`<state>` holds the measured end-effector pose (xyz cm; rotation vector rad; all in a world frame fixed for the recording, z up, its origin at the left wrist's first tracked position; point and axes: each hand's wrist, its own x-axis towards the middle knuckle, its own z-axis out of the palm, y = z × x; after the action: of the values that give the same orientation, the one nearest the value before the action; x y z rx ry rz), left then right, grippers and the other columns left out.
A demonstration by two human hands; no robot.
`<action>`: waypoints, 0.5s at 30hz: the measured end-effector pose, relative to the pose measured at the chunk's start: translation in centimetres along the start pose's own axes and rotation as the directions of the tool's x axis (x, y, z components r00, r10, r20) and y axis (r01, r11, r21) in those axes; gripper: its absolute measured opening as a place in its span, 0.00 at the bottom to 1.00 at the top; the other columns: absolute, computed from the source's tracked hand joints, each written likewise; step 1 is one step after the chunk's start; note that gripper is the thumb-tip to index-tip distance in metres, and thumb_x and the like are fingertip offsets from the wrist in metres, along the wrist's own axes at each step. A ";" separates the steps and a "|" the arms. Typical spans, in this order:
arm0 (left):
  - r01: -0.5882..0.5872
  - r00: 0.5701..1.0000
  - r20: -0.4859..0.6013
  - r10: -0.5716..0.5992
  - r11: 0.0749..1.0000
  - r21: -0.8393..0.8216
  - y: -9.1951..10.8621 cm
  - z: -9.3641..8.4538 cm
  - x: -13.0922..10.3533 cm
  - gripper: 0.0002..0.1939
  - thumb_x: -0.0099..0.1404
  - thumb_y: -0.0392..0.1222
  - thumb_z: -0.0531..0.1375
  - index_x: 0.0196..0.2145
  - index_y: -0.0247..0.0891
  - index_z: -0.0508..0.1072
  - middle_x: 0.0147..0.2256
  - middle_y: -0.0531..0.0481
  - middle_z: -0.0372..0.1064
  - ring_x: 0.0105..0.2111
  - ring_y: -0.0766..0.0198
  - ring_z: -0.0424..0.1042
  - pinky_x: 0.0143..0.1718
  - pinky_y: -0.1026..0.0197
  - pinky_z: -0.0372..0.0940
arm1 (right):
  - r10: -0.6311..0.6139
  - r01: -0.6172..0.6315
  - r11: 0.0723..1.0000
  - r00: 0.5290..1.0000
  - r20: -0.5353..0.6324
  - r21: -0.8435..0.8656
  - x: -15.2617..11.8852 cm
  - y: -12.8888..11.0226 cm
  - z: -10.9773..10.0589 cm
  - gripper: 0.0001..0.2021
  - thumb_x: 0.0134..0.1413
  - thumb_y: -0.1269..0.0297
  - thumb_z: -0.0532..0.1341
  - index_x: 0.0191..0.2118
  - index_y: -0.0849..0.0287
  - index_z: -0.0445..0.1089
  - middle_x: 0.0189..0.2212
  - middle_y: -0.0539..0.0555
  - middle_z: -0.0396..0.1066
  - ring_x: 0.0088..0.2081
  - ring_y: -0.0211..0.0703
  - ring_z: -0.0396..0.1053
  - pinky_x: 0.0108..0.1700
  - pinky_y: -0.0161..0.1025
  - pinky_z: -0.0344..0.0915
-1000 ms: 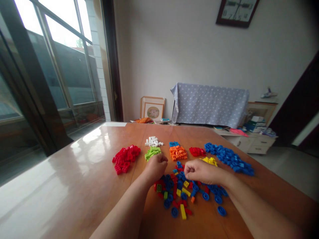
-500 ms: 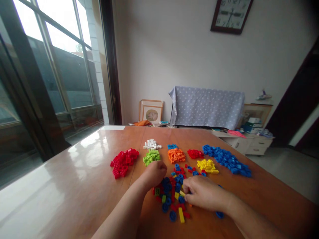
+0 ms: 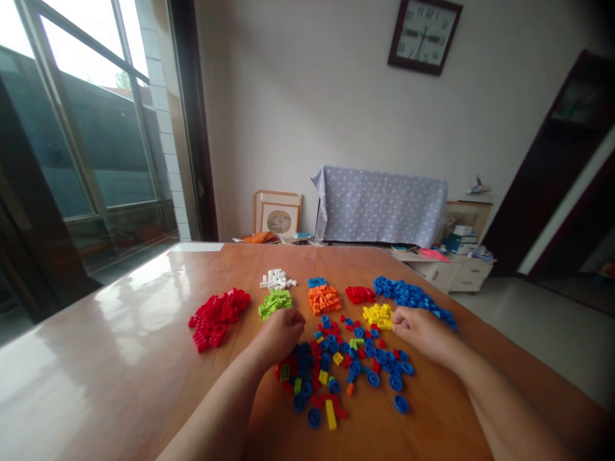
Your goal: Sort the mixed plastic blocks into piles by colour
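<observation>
My left hand (image 3: pixel 282 331) is closed just in front of the lime-green brick pile (image 3: pixel 275 303); its fingertips are turned away and whatever they hold is hidden. Curled fingers of my right hand (image 3: pixel 421 328) rest at the right edge of the yellow brick pile (image 3: pixel 378 315), and I cannot make out what is in them. Between and below my hands lies a loose mix of toy bricks, with round blue pieces (image 3: pixel 401 403), red bricks, a long yellow brick (image 3: pixel 331 415) and a small orange one (image 3: pixel 350 388).
Sorted piles stand around the mix: red (image 3: pixel 218 317) at left, white (image 3: pixel 277 279) at the back, orange (image 3: pixel 325 299), a smaller red one (image 3: pixel 360 294) and blue (image 3: pixel 413 296) at right. The wooden table (image 3: pixel 144 378) ends before a cloth-draped object (image 3: pixel 379 205).
My right hand has moved from the loose mix out to the yellow pile, uncovering several blue pieces. My left hand stays by the green pile. The view has turned slightly right.
</observation>
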<state>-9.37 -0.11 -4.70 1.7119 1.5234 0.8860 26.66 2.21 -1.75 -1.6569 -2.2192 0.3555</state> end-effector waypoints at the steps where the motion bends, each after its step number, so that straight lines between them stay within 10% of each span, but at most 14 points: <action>1: -0.004 1.000 -0.004 0.004 1.000 0.002 0.0 0.1 0.1 0.11 0.55 0.36 0.57 0.36 0.35 0.75 0.29 0.50 0.74 0.26 0.66 0.69 0.26 0.67 0.58 | 0.026 -0.026 1.000 1.000 0.000 -0.005 0.0 1.1 0.2 0.05 0.53 0.64 0.61 0.33 0.59 0.71 0.27 0.51 0.74 0.29 0.41 0.68 0.32 0.34 0.57; 7: -0.029 1.000 -0.008 0.030 0.998 0.051 0.3 0.1 0.0 0.12 0.56 0.36 0.56 0.36 0.35 0.76 0.29 0.50 0.74 0.27 0.65 0.70 0.27 0.66 0.60 | 0.051 -0.043 0.996 0.993 -0.106 0.074 -0.1 3.5 2.4 0.08 0.53 0.68 0.57 0.38 0.59 0.70 0.29 0.51 0.74 0.31 0.42 0.69 0.34 0.35 0.60; 15: -0.070 0.997 -0.010 0.071 0.995 0.073 -0.2 0.4 0.3 0.11 0.57 0.36 0.57 0.37 0.35 0.76 0.30 0.49 0.75 0.29 0.63 0.71 0.28 0.66 0.61 | -0.041 0.041 0.999 0.997 -0.061 -0.003 -0.8 -0.1 3.0 0.11 0.56 0.68 0.55 0.36 0.57 0.75 0.36 0.53 0.78 0.40 0.44 0.72 0.42 0.36 0.62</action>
<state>-9.13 0.15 -5.07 1.8254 1.5287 0.8884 25.56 1.39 -4.51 -1.5995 -2.2060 0.2887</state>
